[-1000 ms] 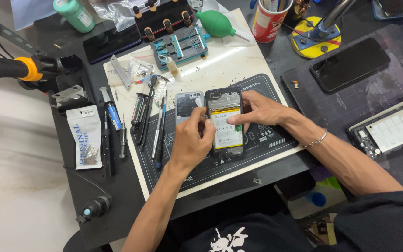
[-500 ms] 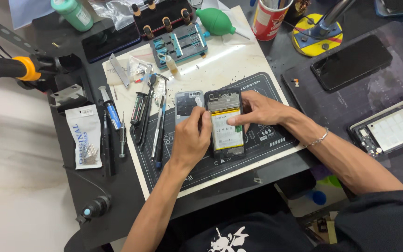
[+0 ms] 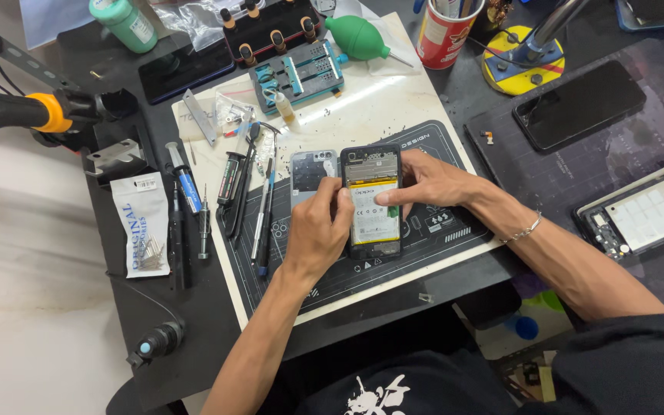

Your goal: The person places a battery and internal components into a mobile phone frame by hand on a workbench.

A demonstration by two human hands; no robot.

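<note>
Fingers (image 3: 345,201) of the left hand (image 3: 318,232) are curled against the left edge of the opened phone (image 3: 371,201), pinching it at the side; the right hand (image 3: 429,182) is laid over the phone's right edge, its fingers pressed down on the pale battery face, so the phone is gripped from both sides. The phone is seen lying back-up, without its cover, near the middle of the black work mat (image 3: 393,253), which is set on a cream board at the centre of the counter (image 3: 155,338).

At the counter's left edge an orange-and-black handled tool (image 3: 24,111) is seen, with a white sachet (image 3: 141,230) below it; a row of screwdrivers and tweezers (image 3: 232,200) is laid along the left edge of the mat. Just beside the phone, touching or nearly touching its left side, a grey back cover (image 3: 310,170) is placed. Towards the far edge a green bottle (image 3: 126,23), a teal screw tray (image 3: 299,74), a green rubber blower (image 3: 360,37) and a red cup (image 3: 447,32) are ranged. On the right part of the counter a dark phone (image 3: 578,104) is laid face up, well apart from the hands; at the right edge a stripped phone frame (image 3: 647,215) is seen.
</note>
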